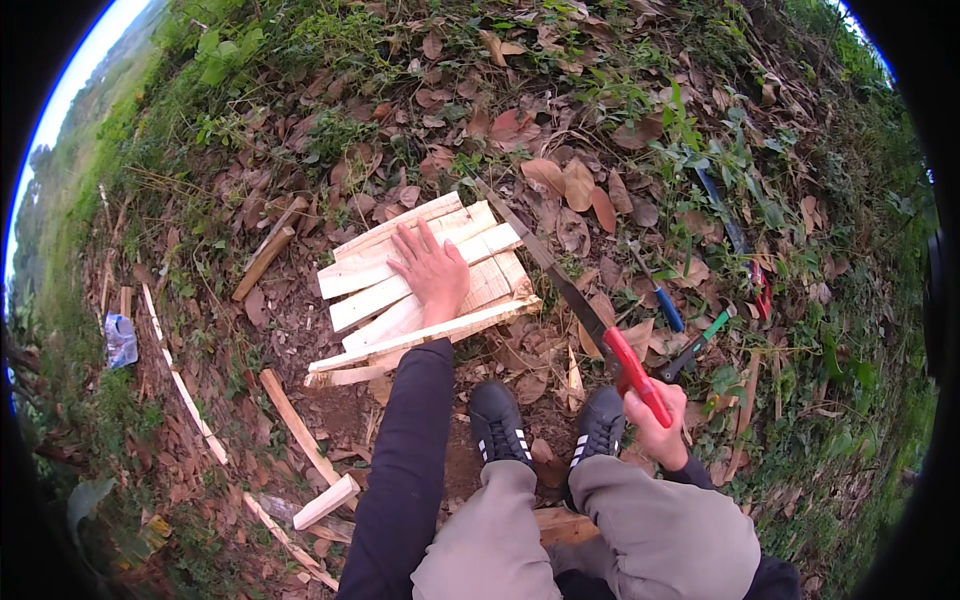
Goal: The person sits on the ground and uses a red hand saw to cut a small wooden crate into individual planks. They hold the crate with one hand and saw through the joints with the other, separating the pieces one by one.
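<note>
The left hand [432, 272] lies flat, fingers spread, on a slatted wooden panel [420, 285] resting on leaf-littered ground [500, 120]. The right hand [655, 415] is closed around the red handle of a handsaw [575, 300] (blade angled up past the panel's right edge). Two screwdrivers [690, 345] lie near the saw.

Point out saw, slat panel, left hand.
saw [560, 285], head view, mid-blade.
slat panel [365, 270], head view, a bare upper slat.
left hand [435, 275], head view, back of the hand, flat on the panel.
</note>
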{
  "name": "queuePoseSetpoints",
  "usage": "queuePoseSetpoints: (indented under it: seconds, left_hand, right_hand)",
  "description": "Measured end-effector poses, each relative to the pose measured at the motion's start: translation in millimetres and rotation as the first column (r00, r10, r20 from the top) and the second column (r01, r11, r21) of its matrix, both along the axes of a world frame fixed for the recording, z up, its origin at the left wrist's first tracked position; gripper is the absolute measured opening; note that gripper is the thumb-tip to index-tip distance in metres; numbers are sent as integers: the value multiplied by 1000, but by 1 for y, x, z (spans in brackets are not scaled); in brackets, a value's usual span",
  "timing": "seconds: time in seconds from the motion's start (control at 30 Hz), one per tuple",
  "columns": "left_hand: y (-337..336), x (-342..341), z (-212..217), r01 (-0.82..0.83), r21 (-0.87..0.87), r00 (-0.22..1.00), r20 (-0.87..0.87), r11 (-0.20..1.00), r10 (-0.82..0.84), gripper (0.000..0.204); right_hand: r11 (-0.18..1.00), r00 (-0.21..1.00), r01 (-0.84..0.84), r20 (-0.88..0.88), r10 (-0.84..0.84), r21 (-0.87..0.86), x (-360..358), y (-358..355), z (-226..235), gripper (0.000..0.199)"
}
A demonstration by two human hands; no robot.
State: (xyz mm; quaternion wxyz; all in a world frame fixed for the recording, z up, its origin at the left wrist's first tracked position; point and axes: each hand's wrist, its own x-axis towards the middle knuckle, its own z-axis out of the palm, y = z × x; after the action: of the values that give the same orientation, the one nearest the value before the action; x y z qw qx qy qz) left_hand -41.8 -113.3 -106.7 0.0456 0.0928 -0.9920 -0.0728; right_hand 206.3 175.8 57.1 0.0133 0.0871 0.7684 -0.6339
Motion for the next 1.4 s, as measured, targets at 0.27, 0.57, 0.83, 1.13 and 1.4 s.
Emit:
queuePoseSetpoints:
  seconds: [0.27,0.57,0.83,1.13,1.4]
  left_hand:
    - [-9,9,10,86,50,996,-34,995,-84,66]
    - [-2,9,10,37,30,998,-46,999,-35,66]
    - [-3,8,6,28,-4,998,-57,1000,-28,66]
    - [-1,9,8,11,-15,999,-46,1000,-12,66]
    - [7,7,8,-63,-31,997,-38,998,62,69]
  right_hand:
    - [988,968,-53,-236,87,147,-52,-60,-74,15]
    - [999,986,-38,-159,43,38,-39,-71,-91,16]
    - [999,992,-41,-122,38,-23,-5,-60,-102,11]
    - [995,995,-88,-46,90,44,-19,-61,-81,15]
    - [996,988,-62,-134,71,71,-27,-56,-113,19]
